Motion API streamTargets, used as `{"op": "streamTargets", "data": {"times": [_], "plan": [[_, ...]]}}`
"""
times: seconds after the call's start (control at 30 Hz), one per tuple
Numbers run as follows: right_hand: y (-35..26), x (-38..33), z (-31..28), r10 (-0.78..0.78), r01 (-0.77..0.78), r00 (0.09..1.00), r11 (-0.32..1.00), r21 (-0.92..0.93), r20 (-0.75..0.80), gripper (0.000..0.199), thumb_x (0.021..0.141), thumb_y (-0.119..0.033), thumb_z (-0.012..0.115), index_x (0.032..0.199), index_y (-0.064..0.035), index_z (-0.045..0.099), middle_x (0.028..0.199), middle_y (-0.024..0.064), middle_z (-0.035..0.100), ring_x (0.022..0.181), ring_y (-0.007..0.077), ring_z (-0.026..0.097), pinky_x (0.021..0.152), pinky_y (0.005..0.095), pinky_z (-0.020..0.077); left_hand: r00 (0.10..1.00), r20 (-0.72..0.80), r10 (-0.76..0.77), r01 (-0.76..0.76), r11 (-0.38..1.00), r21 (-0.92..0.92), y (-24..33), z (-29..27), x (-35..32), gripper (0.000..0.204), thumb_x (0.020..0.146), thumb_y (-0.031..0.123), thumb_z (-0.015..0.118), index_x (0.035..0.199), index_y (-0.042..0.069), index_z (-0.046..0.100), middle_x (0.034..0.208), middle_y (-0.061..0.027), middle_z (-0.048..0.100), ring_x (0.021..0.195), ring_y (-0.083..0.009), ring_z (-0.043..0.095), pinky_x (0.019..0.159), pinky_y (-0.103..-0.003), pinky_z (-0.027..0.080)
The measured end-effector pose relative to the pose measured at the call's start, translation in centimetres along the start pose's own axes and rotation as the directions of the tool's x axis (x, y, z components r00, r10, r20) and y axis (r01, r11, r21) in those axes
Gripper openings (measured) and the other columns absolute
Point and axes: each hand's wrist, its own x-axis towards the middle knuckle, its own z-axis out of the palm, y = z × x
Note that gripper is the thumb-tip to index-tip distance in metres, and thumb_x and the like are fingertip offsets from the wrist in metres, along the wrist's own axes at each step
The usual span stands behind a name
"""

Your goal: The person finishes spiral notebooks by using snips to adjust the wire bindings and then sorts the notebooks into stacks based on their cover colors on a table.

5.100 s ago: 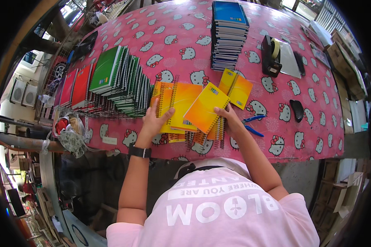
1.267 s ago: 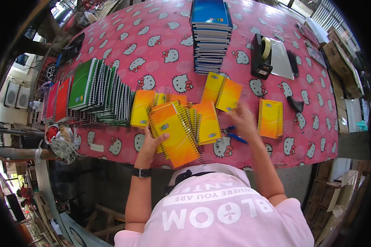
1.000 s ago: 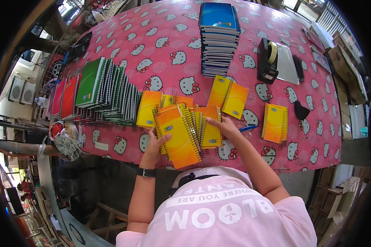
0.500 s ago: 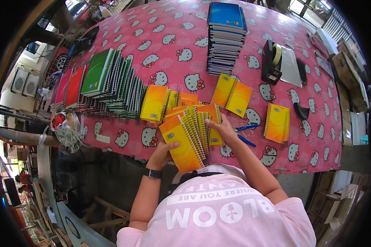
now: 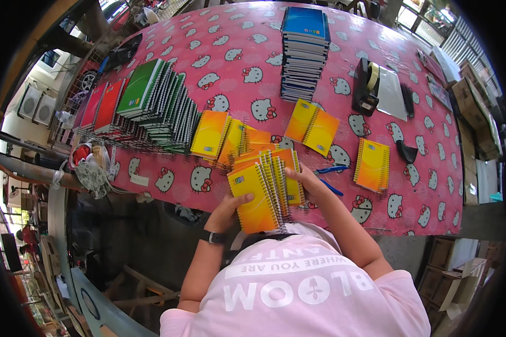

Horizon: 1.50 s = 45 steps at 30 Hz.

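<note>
My left hand [image 5: 230, 206] grips the lower left of a fanned stack of yellow-orange spiral notebooks [image 5: 261, 188] held at the table's near edge. My right hand [image 5: 305, 178] holds the stack's right side. More yellow notebooks [image 5: 215, 133] lie spread on the pink patterned tablecloth [image 5: 236, 73] just beyond. A pair of yellow notebooks [image 5: 312, 121] lies farther out, and a small pile of yellow notebooks [image 5: 372, 164] sits to the right. Blue pens [image 5: 330, 169] lie beside my right hand.
A tall stack of blue notebooks [image 5: 303, 50] stands at the far centre. Green and red spiral notebooks [image 5: 146, 101] fan out at the left. A black tape dispenser [image 5: 366, 84] and a flat grey sheet [image 5: 392, 95] are at the right. Cardboard boxes [image 5: 478, 118] stand beyond the right edge.
I gathered the yellow notebooks into a fanned stack and drew it toward me to the table's edge. A separate yellow pile now lies at the right.
</note>
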Motion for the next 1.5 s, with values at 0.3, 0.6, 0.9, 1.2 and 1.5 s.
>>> {"op": "streamTargets", "data": {"times": [0.3, 0.6, 0.9, 1.2, 1.5], "plan": [[3.7, 1.4, 2.0, -0.24, 0.216, 0.958, 0.965, -0.151, -0.158, 0.038, 0.091, -0.038, 0.05, 0.102, -0.0021, 0.053, 0.089, 0.0045, 0.056, 0.082, 0.0097, 0.05, 0.075, 0.0251, 0.0405, 0.998, -0.044, 0.047, -0.052, 0.991, -0.12, -0.3, 2.0, -1.8, 0.066, 0.072, 0.005, 0.067, 0.129, 0.006, 0.034, 0.117, -0.0101, 0.052, 0.108, -0.0223, 0.052, 0.091, -0.035, 0.044], [3.0, 3.4, 0.1, -0.306, 0.142, 0.922, 0.836, -0.53, -0.236, 0.051, 0.096, -0.045, 0.031, 0.118, -0.0029, 0.05, 0.117, 0.0106, 0.053, 0.107, 0.0177, 0.048, 0.092, 0.0321, 0.0365, 0.988, -0.046, 0.15, -0.135, 0.961, 0.242, 0.9, -0.2, 2.6, 0.089, 0.08, 0.026, 0.066, 0.141, 0.009, 0.003, 0.135, -0.0096, 0.035, 0.125, -0.0255, 0.035, 0.101, -0.036, 0.032], [0.4, 0.2, 0.4, 0.054, -0.069, 0.997, 0.945, 0.319, 0.055, 0.056, 0.093, -0.05, 0.036, 0.126, -0.0061, 0.044, 0.116, 0.0088, 0.057, 0.1, 0.0185, 0.057, 0.088, 0.0319, 0.0433, 0.999, 0.046, -0.015, 0.014, 1.0, 0.013, -1.0, 1.6, 1.4, 0.067, 0.088, 0.05, 0.048, 0.137, 0.009, 0.028, 0.128, -0.0088, 0.045, 0.12, -0.0192, 0.041, 0.097, -0.034, 0.035], [1.9, -2.8, -0.8, -0.071, 0.086, 0.993, 0.983, 0.16, -0.096, 0.072, 0.088, -0.057, 0.04, 0.139, -0.0084, 0.024, 0.136, 0.0104, 0.037, 0.125, 0.0229, 0.037, 0.101, 0.0354, 0.0307, 0.916, -0.349, 0.198, 0.088, 0.75, 0.656, -0.1, -1.4, 4.9, 0.049, 0.089, 0.04, 0.05, 0.119, 0.002, 0.045, 0.113, -0.0126, 0.051, 0.107, -0.0238, 0.048, 0.087, -0.037, 0.041], [0.7, -3.1, 0.0, -0.144, 0.14, 0.989, 0.987, -0.085, -0.036, 0.099, 0.072, -0.044, 0.064, 0.144, -0.0105, 0.004, 0.146, 0.0171, 0.013, 0.135, 0.0281, 0.016, 0.108, 0.0365, 0.0159, 0.578, -0.225, 0.784, 0.054, 0.238, 0.97, -1.2, -3.2, 6.5, 0.045, 0.074, 0.011, 0.066, 0.112, -0.002, 0.046, 0.098, -0.0185, 0.057, 0.09, -0.0344, 0.057, 0.078, -0.04, 0.045]]}}
